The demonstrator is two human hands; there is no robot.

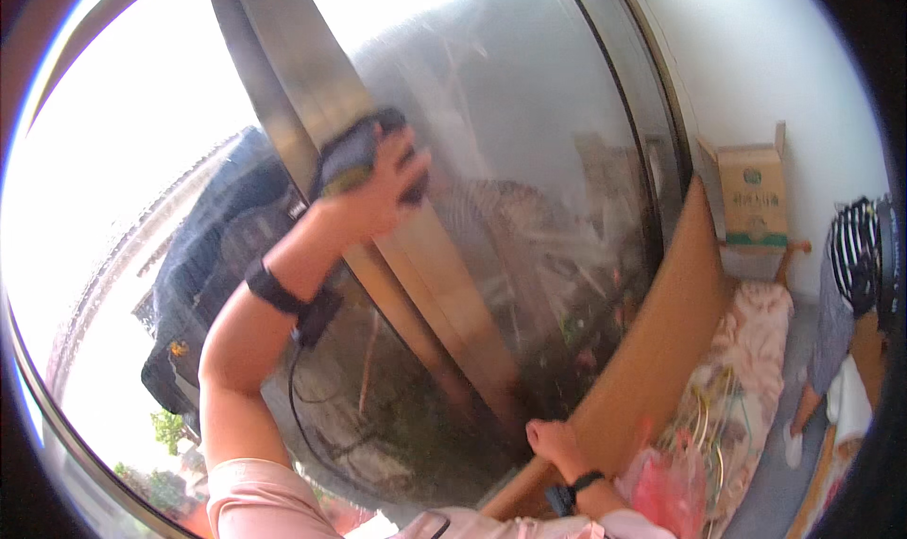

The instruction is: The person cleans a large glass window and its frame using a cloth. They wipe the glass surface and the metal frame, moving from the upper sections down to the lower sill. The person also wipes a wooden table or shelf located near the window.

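My left hand [390, 185] is raised against a metal window frame post [305, 64], its fingers spread over a dark grey, cloth-like item [354, 149] with a yellowish patch. Blur hides what exactly this item is. It lies across the post and the edge of the glass pane [510, 149]. Lower down, my right hand [553, 440] is curled like a fist and rests on the brown window ledge [638, 340]; nothing shows in it. Dark bands circle both wrists, and a black cable [292, 383] hangs from the left one.
An opened cardboard box [752, 192] stands on a wooden seat by the white wall. Below the ledge are a pink patterned cloth [769, 312] and a red plastic bag [666, 479]. Another person [832, 312] is at the right edge. A dark sheet [212, 270] hangs outside at left.
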